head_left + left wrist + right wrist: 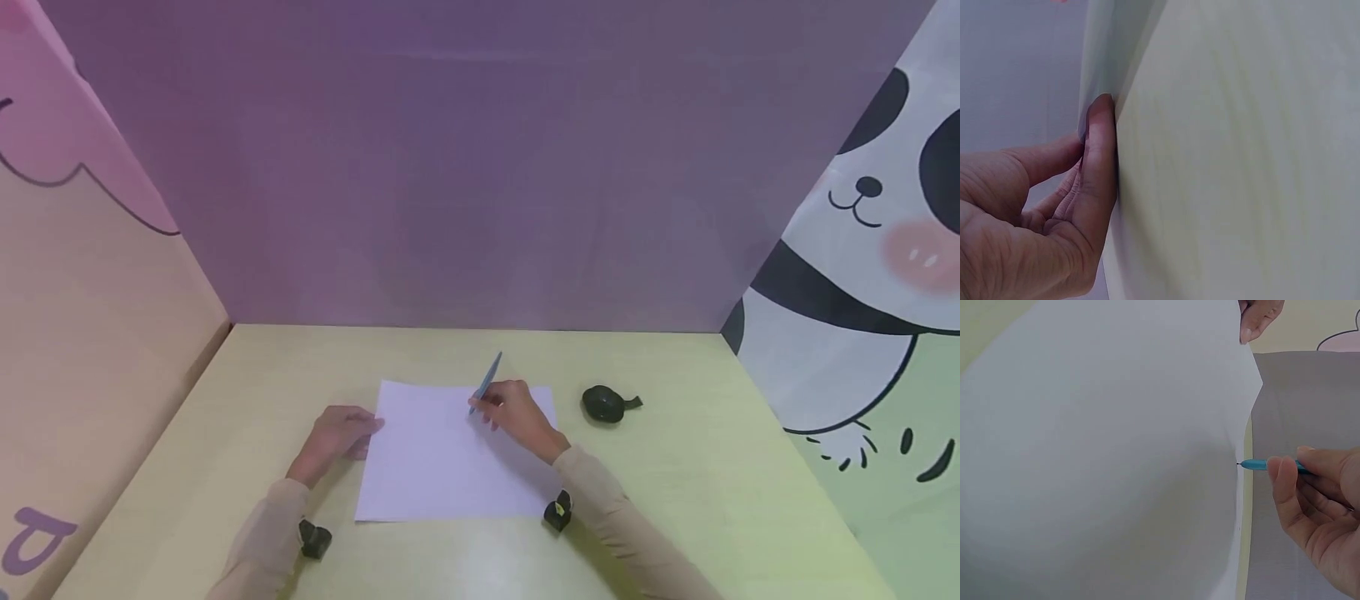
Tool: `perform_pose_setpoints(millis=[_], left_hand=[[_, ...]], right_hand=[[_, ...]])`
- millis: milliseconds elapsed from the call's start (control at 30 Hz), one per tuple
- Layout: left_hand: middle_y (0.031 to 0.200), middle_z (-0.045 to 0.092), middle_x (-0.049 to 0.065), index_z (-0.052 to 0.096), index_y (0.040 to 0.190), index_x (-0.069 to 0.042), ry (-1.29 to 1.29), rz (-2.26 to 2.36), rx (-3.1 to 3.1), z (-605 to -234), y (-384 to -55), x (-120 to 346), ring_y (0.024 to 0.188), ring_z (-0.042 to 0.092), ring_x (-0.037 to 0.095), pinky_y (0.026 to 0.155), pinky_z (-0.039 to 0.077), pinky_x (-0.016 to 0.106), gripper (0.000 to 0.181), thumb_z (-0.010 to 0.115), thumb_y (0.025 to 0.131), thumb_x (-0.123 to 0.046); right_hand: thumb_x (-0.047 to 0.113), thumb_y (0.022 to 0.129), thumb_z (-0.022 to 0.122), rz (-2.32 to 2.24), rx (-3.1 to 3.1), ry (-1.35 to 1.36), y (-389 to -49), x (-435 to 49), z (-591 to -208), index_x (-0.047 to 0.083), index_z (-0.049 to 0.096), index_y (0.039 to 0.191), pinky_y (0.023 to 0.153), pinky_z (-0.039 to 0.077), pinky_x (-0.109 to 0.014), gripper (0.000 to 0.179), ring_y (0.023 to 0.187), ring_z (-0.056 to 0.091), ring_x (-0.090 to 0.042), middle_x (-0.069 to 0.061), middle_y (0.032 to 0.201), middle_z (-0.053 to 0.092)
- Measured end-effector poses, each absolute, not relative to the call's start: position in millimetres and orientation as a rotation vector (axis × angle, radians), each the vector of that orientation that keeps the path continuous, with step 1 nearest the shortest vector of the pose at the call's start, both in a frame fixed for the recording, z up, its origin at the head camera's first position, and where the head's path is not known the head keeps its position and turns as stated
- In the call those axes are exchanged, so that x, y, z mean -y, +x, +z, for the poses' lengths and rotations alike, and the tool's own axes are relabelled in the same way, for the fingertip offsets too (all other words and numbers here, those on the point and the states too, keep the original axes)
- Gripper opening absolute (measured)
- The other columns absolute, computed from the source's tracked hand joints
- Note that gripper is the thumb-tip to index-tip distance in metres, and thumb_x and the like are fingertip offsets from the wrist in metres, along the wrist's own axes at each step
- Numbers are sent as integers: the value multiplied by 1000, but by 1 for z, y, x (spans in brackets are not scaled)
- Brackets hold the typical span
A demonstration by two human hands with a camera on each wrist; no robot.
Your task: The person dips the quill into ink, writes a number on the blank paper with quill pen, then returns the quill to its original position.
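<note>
A sheet of white paper (427,467) lies on the table in the head view. At its left edge, my left hand (341,433) pinches the paper between thumb and fingers; the left wrist view shows this hand (1041,219) from close by. My right hand (517,412) is over the upper part of the sheet and holds a blue pen (491,375), its upper end slanting up. In the right wrist view, the tip of the pen (1255,465) points at the paper (1085,425), near its far edge. No writing shows on the sheet.
To the right of the paper lies a black rounded object (603,404) with a short tail. Pale wood-like table (675,500) surrounds the sheet, with a purple panel (480,183) behind it. Small black devices (315,540) sit at both wrists.
</note>
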State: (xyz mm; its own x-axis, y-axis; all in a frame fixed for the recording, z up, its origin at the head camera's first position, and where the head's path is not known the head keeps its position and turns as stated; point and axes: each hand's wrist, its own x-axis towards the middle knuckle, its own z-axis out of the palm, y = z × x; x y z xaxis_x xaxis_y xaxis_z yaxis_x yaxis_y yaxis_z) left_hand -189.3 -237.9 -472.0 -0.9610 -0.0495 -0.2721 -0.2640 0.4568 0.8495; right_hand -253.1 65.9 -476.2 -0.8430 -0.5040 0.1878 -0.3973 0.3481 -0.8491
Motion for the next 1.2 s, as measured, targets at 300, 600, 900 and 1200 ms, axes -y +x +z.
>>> perform_pose_setpoints(millis=[300, 600, 900, 1200], left_hand=[[96, 70, 14, 67, 119, 14, -277, 1542, -2494, -471, -190, 238, 85, 66, 19, 74, 67, 34, 36, 69, 100, -16], [93, 69, 11, 69, 117, 12, -296, 1527, -2499, -474, -192, 238, 84, 64, 17, 72, 66, 32, 34, 70, 99, -16], [95, 71, 13, 68, 118, 13, -287, 1512, -2514, -473, -191, 238, 85, 66, 17, 73, 66, 32, 35, 69, 99, -16], [99, 71, 14, 68, 118, 12, -267, 1508, -2511, -474, -191, 238, 88, 67, 19, 74, 66, 33, 34, 68, 100, -16]], right_hand=[[8, 102, 67, -1472, -2508, -860, -252, -66, -476, -6, 77, 101, 54, 59, -28, 18, 59, 63, -15, -17, 75, 72], [10, 101, 69, -1430, -2509, -840, -249, -67, -477, -5, 78, 101, 54, 58, -28, 17, 60, 64, -17, -16, 76, 73], [11, 101, 69, -1378, -2496, -884, -246, -67, -475, -2, 78, 99, 52, 56, -25, 16, 58, 62, -13, -11, 74, 73], [11, 101, 69, -1389, -2455, -902, -242, -68, -475, -4, 77, 97, 50, 53, -22, 17, 58, 62, -18, -13, 71, 71]])
